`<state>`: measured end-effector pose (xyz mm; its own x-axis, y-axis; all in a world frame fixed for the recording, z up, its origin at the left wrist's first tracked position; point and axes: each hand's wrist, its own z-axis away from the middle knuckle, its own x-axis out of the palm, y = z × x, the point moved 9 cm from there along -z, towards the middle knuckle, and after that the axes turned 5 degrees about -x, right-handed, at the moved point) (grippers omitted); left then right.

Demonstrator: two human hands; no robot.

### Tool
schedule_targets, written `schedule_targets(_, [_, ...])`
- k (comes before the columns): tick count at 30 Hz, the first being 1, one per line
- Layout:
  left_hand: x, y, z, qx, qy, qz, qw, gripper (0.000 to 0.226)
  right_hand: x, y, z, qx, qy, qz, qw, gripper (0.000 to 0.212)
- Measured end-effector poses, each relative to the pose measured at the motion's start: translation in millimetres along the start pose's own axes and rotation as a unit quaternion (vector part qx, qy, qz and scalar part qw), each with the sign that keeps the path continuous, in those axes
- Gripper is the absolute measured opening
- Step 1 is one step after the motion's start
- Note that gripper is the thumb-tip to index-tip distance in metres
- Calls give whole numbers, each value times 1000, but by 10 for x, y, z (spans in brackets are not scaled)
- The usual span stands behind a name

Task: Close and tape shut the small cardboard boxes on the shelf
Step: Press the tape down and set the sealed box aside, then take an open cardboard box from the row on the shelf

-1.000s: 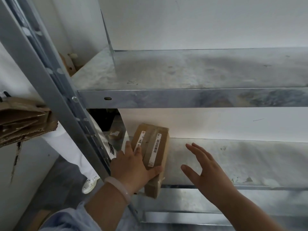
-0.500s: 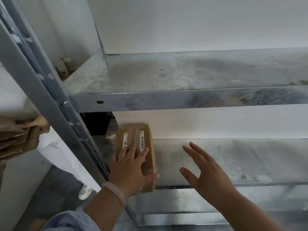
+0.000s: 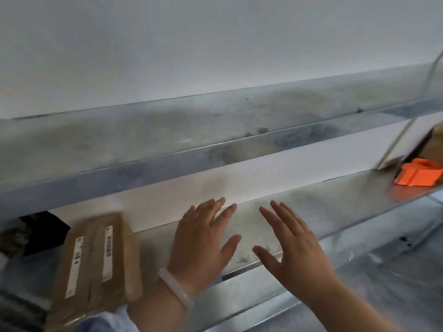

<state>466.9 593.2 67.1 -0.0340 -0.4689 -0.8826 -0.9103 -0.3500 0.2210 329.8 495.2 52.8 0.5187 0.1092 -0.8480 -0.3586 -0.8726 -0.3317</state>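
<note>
Both hands — left hand (image 3: pixel 203 243), right hand (image 3: pixel 291 255) — spread, empty, cardboard box (image 3: pixel 98 267) beside left.

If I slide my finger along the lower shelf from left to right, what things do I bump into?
cardboard box → left hand → right hand → orange tape holder
</note>
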Motion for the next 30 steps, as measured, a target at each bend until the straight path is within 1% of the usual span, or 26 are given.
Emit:
schedule_targets(4, [183,855,-521,62,26,28,997,52,-570,728,154,47,47,25,997,71])
schedule_targets(7, [417,1586,-834,95,43,72,992,50,-1057,1414,395,96,69,45,992,73])
schedule_targets(10, [749,2428,-1071,117,37,110,986,51,-1546,2107,680,149,87,53,984,75])
schedule_targets(13, [1037,3262,-1270,145,36,136,979,50,-1997,2758,982,172,93,84,977,76])
schedule_targets(17, [1367,4119,-1513,162,23,180,970,49,-2551,3506,1304,224,102,89,965,78])
schedule_targets(20, [1643,4568,-1657,177,2,186,966,49,-2740,3945,1477,266,97,69,957,80])
schedule_targets(22, [1847,4793,-1773,183,-17,192,964,50,-2738,4204,1554,274,79,70,956,79])
schedule_targets(25, [2150,5076,-2007,189,-41,205,959,53,-2723,4653,1663,312,68,61,946,80])
schedule_targets(30, [2617,5452,-2543,185,-45,229,955,53,-2823,5399,1511,359,47,57,930,80])
